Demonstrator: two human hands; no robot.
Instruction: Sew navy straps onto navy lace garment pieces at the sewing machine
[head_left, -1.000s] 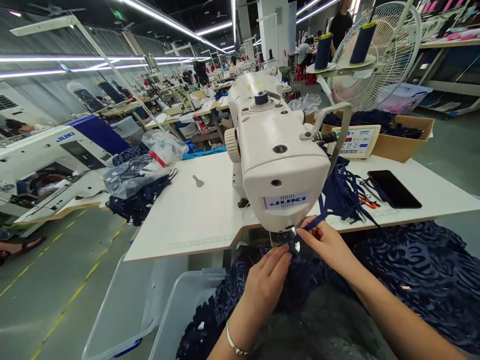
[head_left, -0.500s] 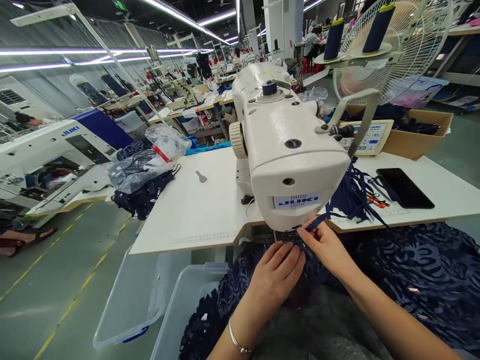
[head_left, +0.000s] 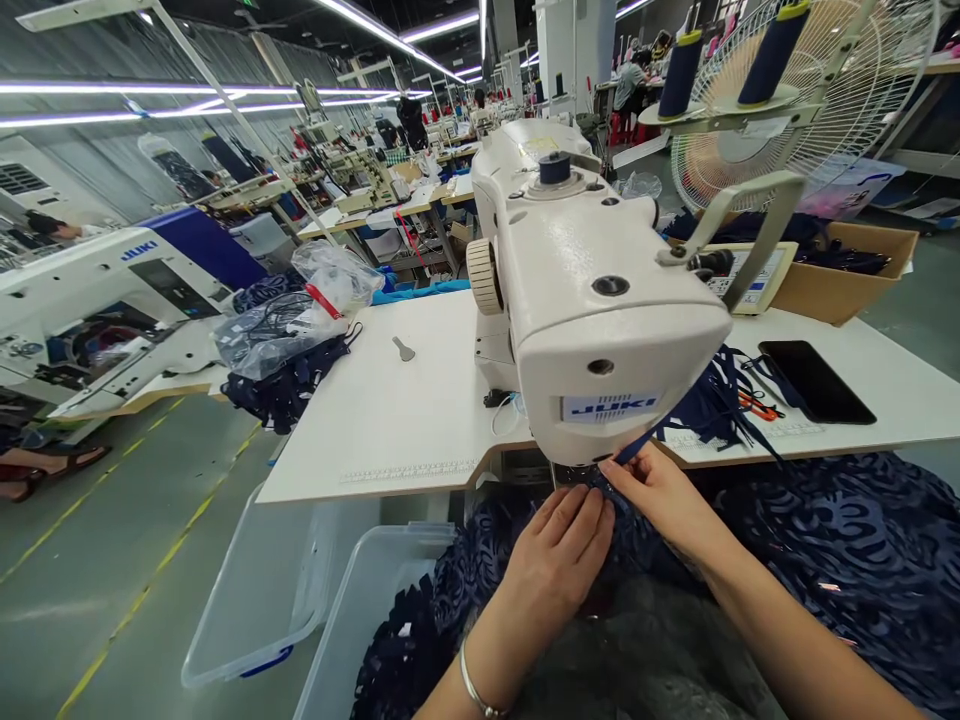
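- My right hand [head_left: 666, 492] pinches strap [head_left: 636, 444] at lower edge of machine [head_left: 619, 330]; rolling that grip could twist it.
- Left hand [head_left: 553, 562] rests on fabric [head_left: 474, 572], pinch unclear to me; creep could drag it under.

Hands [head_left: 559, 560] at sewing machine [head_left: 611, 280], navy fabric [head_left: 484, 562]

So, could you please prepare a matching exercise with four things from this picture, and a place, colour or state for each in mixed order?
1. left hand
2. right hand
3. phone
4. box

A. brown
B. lying on the table
C. silver bangle at its wrist
D. holding a blue strap

Pairs: 1-C, 2-D, 3-B, 4-A
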